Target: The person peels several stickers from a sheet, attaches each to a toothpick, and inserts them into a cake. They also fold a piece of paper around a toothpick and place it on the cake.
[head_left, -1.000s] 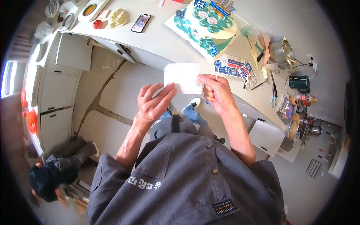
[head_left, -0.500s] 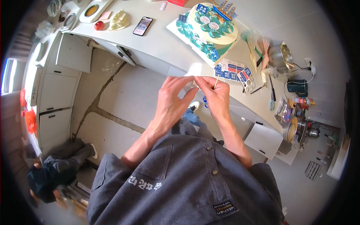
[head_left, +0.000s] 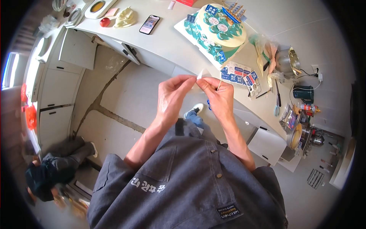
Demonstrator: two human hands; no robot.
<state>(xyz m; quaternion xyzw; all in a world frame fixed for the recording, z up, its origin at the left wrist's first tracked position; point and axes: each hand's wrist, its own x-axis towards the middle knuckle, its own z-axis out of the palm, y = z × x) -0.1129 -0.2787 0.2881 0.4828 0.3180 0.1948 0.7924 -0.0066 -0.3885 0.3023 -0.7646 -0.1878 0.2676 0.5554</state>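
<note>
My left hand [head_left: 171, 97] is closed in a pinch, its fingertips meeting those of my right hand [head_left: 221, 97] in front of my chest. At the meeting point shows a thin whitish piece [head_left: 204, 73], perhaps paper or film. My right hand is closed too, with a thin pale stick [head_left: 219, 84] poking up between its fingers. A bit of blue [head_left: 208, 102] shows beside that hand's palm; its shape is mostly hidden. Beyond my hands, on the counter, stands a white and teal cake [head_left: 228, 40] with blue tags and a toy ship [head_left: 233, 14]. Sticker sheets [head_left: 233, 72] lie near it.
A phone [head_left: 149, 24], a red ball-like item [head_left: 105, 22] and a cream cloth-like bag [head_left: 125, 17] lie on the counter [head_left: 171, 42]. Piping bags [head_left: 271, 51], a metal bowl [head_left: 286, 61] and a whisk [head_left: 276, 109] are at right. Another person [head_left: 57, 164] is at lower left.
My left fingers have closed from a loose curl into a pinch beside the right fingertips. The whitish piece now stands up above them. The view has shifted slightly.
</note>
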